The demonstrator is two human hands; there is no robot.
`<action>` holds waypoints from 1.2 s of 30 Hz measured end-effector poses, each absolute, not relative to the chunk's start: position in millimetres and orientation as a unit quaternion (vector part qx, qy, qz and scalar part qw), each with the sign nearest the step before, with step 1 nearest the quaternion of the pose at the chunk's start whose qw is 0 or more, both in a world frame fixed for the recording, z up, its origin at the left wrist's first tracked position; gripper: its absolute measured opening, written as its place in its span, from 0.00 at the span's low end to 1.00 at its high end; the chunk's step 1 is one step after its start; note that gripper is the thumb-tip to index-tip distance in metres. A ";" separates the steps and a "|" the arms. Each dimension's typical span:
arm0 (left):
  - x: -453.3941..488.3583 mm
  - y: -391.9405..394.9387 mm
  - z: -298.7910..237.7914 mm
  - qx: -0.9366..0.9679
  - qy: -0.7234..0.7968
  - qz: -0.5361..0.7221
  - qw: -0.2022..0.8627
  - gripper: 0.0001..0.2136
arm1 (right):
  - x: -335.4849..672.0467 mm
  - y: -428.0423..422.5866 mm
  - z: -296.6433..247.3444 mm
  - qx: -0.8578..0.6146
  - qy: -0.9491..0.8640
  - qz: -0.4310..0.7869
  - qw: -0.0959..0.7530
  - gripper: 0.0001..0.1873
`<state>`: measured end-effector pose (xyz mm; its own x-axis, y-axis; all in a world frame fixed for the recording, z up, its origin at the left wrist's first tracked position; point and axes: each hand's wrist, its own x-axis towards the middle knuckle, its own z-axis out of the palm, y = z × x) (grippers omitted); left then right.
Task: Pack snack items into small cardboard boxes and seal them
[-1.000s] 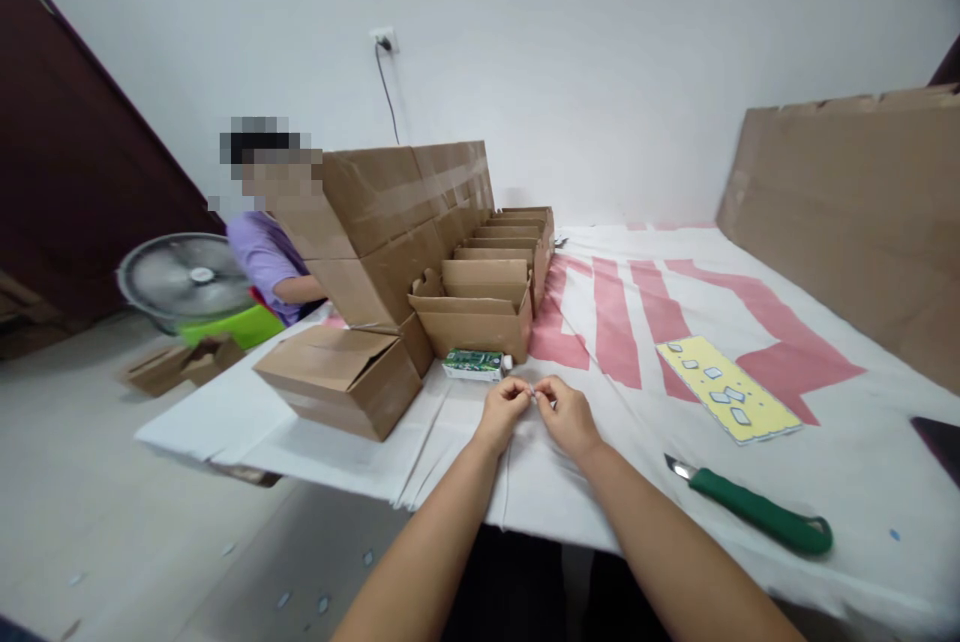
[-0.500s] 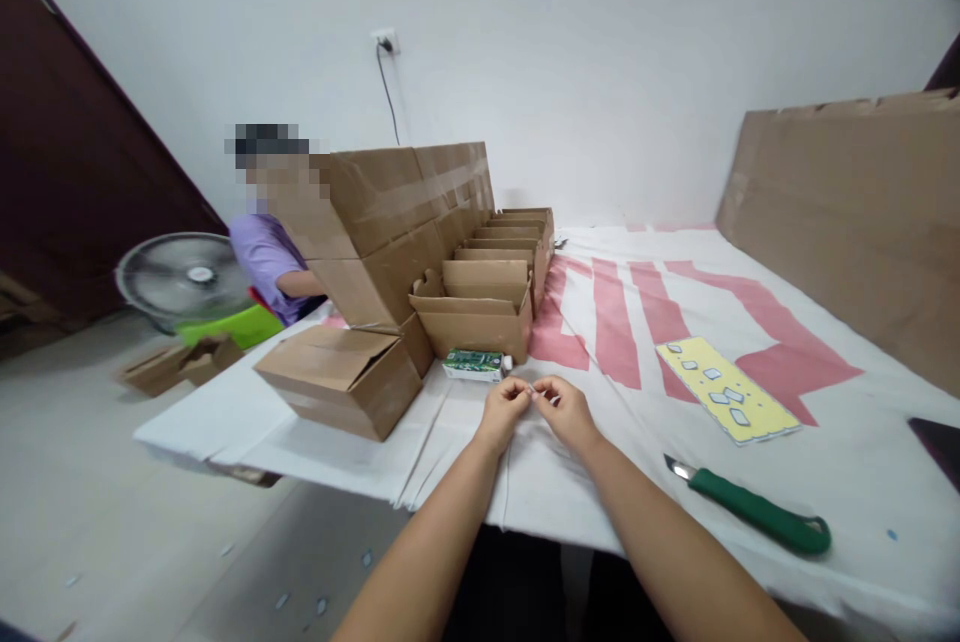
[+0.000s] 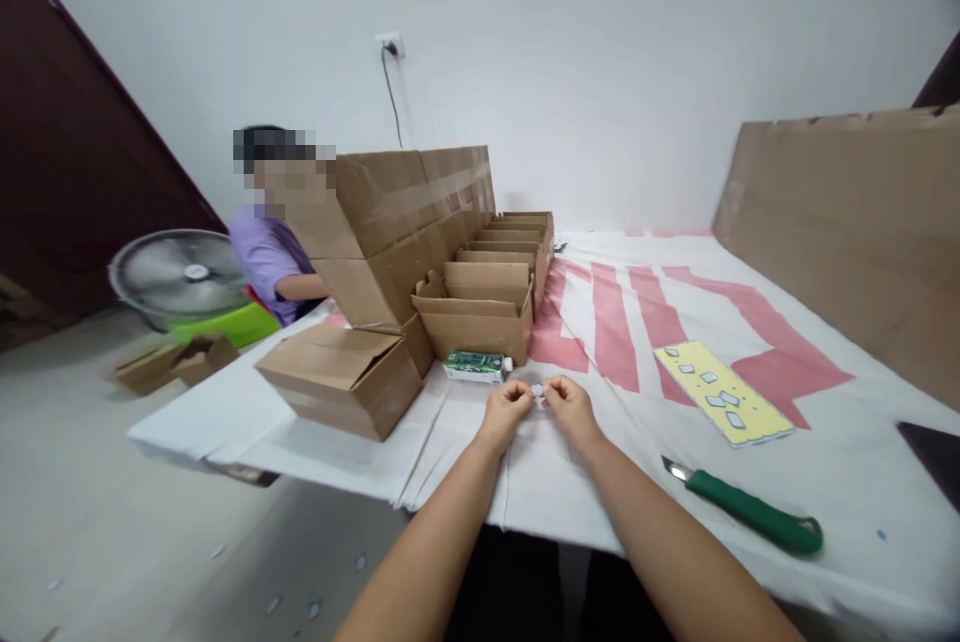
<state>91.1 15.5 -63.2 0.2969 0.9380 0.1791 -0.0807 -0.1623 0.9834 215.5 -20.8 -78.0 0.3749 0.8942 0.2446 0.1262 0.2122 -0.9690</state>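
Between my two hands is a small pale flat piece, too small to make out its kind. My left hand pinches its left side with thumb and forefinger, and my right hand pinches the right side. Both hands are just over the near part of the table. Right behind my left hand lies a green and white drink carton on its side, its white cap toward the right. A yellow card with pale grey rounded shapes lies to the right of my right hand.
A green-handled utility knife lies at the front right, blade exposed. Open cardboard boxes form a row behind the carton, beside stacked boxes. A closed box stands at the left edge. Another person sits beyond, near a fan.
My fingertips have moved slightly apart, and the small pale piece now shows between them. The view has shifted a little; the other things stay where they were.
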 end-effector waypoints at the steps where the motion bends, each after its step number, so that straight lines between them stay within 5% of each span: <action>1: 91.2 15.5 -63.6 0.596 0.356 0.473 0.542 0.08 | 215.4 -20.9 -77.6 -0.546 -0.460 0.311 0.627 0.11; 21: 91.1 15.0 -63.5 0.594 0.351 0.472 0.549 0.10 | 215.6 -13.1 -70.5 -0.594 -0.353 0.340 0.638 0.09; 36: 91.6 18.7 -68.5 0.611 0.355 0.463 0.536 0.10 | 271.3 -20.9 -50.7 -0.687 -0.353 0.314 0.552 0.06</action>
